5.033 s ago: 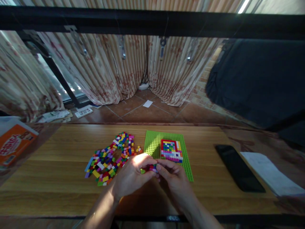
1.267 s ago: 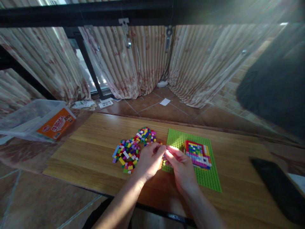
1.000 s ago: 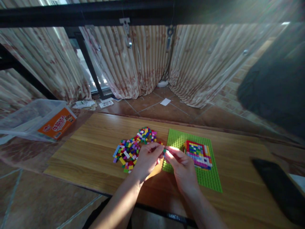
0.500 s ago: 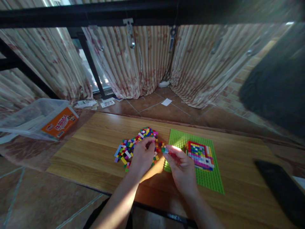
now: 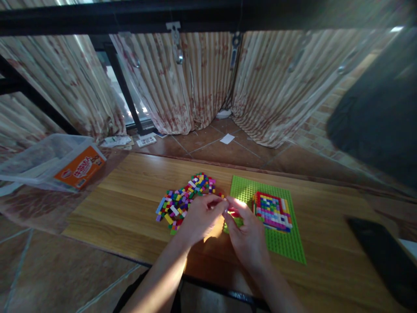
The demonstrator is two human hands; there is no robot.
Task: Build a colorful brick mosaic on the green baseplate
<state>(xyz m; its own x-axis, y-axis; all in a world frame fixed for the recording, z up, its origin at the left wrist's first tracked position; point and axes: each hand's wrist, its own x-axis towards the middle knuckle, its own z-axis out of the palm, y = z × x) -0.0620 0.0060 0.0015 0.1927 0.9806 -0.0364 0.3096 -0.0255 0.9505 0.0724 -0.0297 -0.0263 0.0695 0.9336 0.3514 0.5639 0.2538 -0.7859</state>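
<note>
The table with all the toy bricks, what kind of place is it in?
It looks like a room in someone's home, though I can't be sure. Long striped curtains hang down to a brown tiled floor, and colorful toy bricks lie on the wooden table.

Rectangular wood-grain bench [image 5: 124,208] on brown tiled floor [image 5: 19,269] with pale grout lines. Striped, red-patterned fabric curtains [image 5: 208,87] behind, partly covering dark-framed glass window [image 5: 117,89]. Tan brick-patterned wall [image 5: 312,130] at right. Bright, warm light patch [image 5: 214,230] on bench surface.
</note>
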